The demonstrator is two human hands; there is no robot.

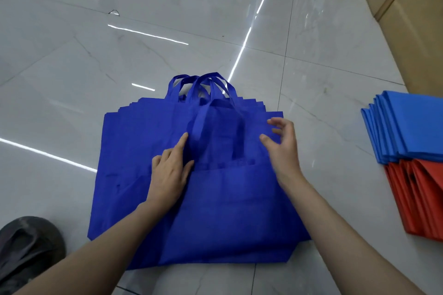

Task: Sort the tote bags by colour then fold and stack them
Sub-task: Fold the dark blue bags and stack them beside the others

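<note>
Tiles [119,60] surround blue bags [227,211], left hand [169,175] perhaps pressing.

A pile of flat tote bags [129,175] lies mid-floor [119,55], handles toward 12 o'clock. On it, toward 5 o'clock, sits the top bag [227,211], partly folded over. The left hand [167,175] rests at the pile's centre, and the right hand [282,148] is at 3 o'clock of it. Well off at 3 o'clock, the far folded stack [412,127] overlaps the near folded stack [422,199]. Cartons [407,19] stand at 2 o'clock and a shoe [26,246] lies at 8.
</note>
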